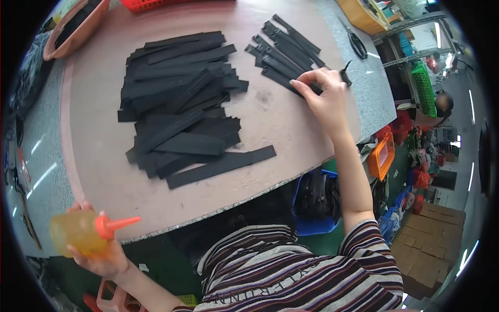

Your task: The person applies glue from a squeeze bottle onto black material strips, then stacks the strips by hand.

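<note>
My left hand (101, 257) grips a yellow squeeze bottle (78, 233) with an orange nozzle, held below the table's near edge at the lower left. My right hand (323, 93) reaches across the table and presses its fingers on a row of folded black strips (283, 49) at the far right. A large loose pile of flat black strips (179, 99) lies in the middle of the pink work surface (93, 130), apart from both hands.
Black scissors (357, 44) lie on the grey table edge at the far right. An orange basin (73, 26) sits at the far left, a red basket (143, 4) at the back. A blue bin (314, 200) and cardboard boxes (434, 244) stand below the table.
</note>
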Available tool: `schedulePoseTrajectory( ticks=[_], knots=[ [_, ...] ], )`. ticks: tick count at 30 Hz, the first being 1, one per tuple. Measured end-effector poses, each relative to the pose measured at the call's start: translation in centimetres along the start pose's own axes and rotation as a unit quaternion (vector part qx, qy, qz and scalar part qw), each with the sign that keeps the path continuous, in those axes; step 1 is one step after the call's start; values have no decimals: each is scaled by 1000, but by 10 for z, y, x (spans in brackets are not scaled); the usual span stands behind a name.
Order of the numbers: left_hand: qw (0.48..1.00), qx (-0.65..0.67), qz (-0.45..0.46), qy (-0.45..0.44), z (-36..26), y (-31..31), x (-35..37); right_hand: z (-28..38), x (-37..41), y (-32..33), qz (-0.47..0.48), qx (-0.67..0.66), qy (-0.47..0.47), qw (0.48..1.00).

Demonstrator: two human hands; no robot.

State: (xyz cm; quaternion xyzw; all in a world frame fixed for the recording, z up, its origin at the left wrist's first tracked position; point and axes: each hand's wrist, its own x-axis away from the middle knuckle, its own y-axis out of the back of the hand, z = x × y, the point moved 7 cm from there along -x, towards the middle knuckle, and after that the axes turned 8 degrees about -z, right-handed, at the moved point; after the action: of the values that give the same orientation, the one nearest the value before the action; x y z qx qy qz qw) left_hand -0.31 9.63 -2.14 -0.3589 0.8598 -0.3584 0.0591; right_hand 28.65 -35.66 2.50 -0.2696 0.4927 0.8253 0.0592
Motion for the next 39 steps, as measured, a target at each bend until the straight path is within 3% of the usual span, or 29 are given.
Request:
schedulePoseTrajectory(
  ticks=[1, 2, 3, 6, 8, 11, 14, 18, 25, 31, 34, 35, 37, 39],
  knots=[
    [1000, -10, -10, -13, -2, 0, 2, 16, 5, 4, -78, 116, 94, 986],
    [999, -24, -23, -28, -2, -6, 4, 22, 10, 7, -97, 61, 87, 990],
    [998, -35, -38, -46, -1, -10, 6, 49, 18, 10, -94, 34, 143, 985],
    [997, -51, -26, -50, 2, -20, 7, 147, 68, -12, 129, -213, 253, 935],
    [996, -75, -20, -37, 13, -31, 6, 185, 101, -31, 308, -211, 272, 887],
    [981, -188, 3, -49, 25, -47, 11, 184, 123, -44, 343, -151, 316, 871],
    [963, -266, 27, -45, 36, -55, 18, 182, 125, -36, 354, -150, 324, 864],
    [954, -295, 48, -25, 50, -62, 13, 190, 131, -23, 194, -169, 364, 895],
    [942, -325, 85, -17, 53, -70, 14, 191, 134, -29, 188, -165, 375, 893],
    [946, -318, 54, -22, 49, -55, 14, 191, 125, -32, 179, -202, 363, 892],
    [982, -190, 6, 1, 37, -44, 17, 172, 92, -31, 228, -260, 218, 913],
    [993, -114, 3, 28, 37, -41, 18, 170, 84, -30, 244, -182, 196, 932],
    [959, 154, 123, 203, 58, -76, 20, 163, 82, -38, 297, -202, 168, 918],
    [930, 210, 164, 254, 79, -105, 22, 166, 80, -34, 273, -222, 199, 915]
  ],
)
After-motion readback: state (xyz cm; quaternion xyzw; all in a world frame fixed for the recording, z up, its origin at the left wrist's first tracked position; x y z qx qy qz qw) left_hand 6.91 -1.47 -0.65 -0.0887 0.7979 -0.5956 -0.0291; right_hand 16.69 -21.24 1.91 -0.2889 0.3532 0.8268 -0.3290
